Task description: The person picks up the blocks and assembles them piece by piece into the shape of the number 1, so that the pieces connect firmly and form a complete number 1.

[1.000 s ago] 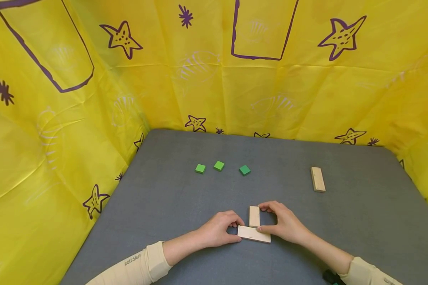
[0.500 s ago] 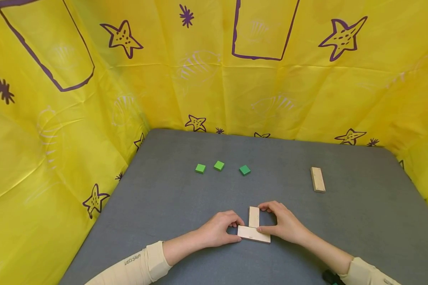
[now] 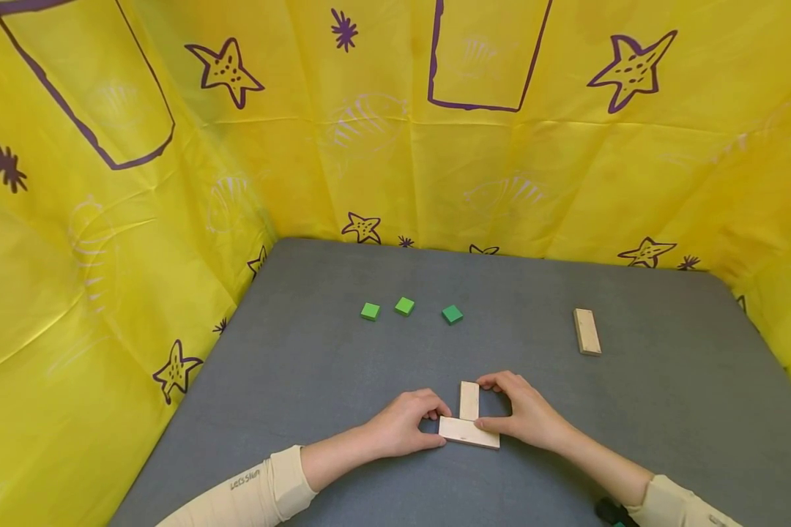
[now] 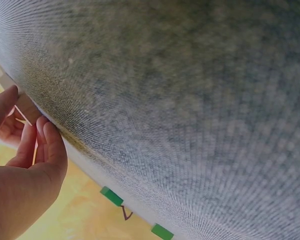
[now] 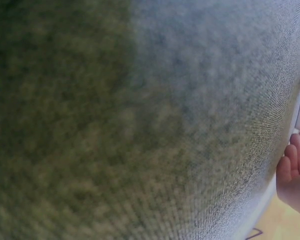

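- One hand, your left (image 3: 405,424), pinches the left end of the near wooden block (image 3: 461,431), whose long axis runs across you.
- Beyond it, the far wooden block (image 3: 469,400) points away from you, its near end seeming to meet that block's far edge, squarely crosswise.
- Your right hand (image 3: 527,413) holds the far wooden block from its right side, thumb and fingertips at opposite ends.
- Compared with a second ago, you show hardly any change.
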Demonstrator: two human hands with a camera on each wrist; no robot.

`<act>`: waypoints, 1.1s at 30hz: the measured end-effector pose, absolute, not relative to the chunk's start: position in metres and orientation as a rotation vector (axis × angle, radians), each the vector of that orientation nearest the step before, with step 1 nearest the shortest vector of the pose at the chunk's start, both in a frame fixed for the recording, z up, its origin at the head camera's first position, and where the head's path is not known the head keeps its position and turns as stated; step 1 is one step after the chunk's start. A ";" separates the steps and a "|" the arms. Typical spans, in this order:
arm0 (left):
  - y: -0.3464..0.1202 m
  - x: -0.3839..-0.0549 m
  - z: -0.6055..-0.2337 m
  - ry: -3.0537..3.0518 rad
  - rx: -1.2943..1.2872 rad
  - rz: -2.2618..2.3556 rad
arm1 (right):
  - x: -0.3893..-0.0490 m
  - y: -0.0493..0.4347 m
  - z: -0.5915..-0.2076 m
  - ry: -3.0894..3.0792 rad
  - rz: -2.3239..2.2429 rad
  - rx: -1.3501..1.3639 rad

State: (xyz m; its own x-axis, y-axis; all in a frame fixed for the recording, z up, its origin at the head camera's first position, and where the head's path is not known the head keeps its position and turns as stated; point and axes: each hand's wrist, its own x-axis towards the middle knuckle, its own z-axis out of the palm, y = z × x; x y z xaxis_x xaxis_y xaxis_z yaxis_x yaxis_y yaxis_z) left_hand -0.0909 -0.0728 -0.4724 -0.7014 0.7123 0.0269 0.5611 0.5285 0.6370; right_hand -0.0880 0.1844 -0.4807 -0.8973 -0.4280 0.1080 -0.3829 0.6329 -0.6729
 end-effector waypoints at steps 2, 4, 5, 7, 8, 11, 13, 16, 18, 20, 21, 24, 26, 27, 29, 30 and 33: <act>-0.073 -0.091 -0.472 2.533 1.084 0.929 | -0.088 0.184 -0.480 2.784 -1.123 -0.693; -0.072 -0.091 -0.472 2.534 1.091 0.931 | -0.088 0.185 -0.480 2.784 -1.121 -0.698; -0.072 -0.091 -0.472 2.535 1.093 0.931 | -0.088 0.185 -0.480 2.785 -1.119 -0.700; -0.072 -0.090 -0.472 2.535 1.091 0.930 | -0.088 0.185 -0.480 2.783 -1.116 -0.700; -0.073 -0.090 -0.472 2.534 1.087 0.929 | -0.088 0.185 -0.480 2.781 -1.115 -0.700; -0.073 -0.090 -0.471 2.533 1.079 0.923 | -0.088 0.185 -0.481 2.778 -1.120 -0.706; -0.073 -0.090 -0.471 2.532 1.075 0.919 | -0.088 0.186 -0.481 2.777 -1.127 -0.712; -0.073 -0.090 -0.471 2.529 1.075 0.921 | -0.088 0.186 -0.481 2.775 -1.139 -0.720; -0.072 -0.090 -0.471 2.528 1.074 0.926 | -0.088 0.186 -0.481 2.771 -1.146 -0.717; -0.072 -0.090 -0.471 2.527 1.073 0.930 | -0.088 0.187 -0.481 2.762 -1.155 -0.713; -0.072 -0.090 -0.471 2.527 1.072 0.932 | -0.088 0.187 -0.481 2.758 -1.158 -0.712; -0.072 -0.090 -0.471 2.526 1.067 0.938 | -0.089 0.187 -0.481 2.744 -1.170 -0.715; -0.072 -0.089 -0.471 2.527 1.070 0.942 | -0.089 0.187 -0.481 2.731 -1.186 -0.724; -0.072 -0.089 -0.471 2.529 1.072 0.944 | -0.090 0.188 -0.480 2.724 -1.200 -0.730; -0.072 -0.089 -0.471 2.532 1.079 0.946 | -0.090 0.188 -0.480 2.707 -1.231 -0.735; -0.072 -0.089 -0.471 2.532 1.080 0.946 | -0.091 0.189 -0.480 2.701 -1.243 -0.735; -0.072 -0.089 -0.471 2.532 1.080 0.946 | -0.092 0.190 -0.479 2.687 -1.282 -0.719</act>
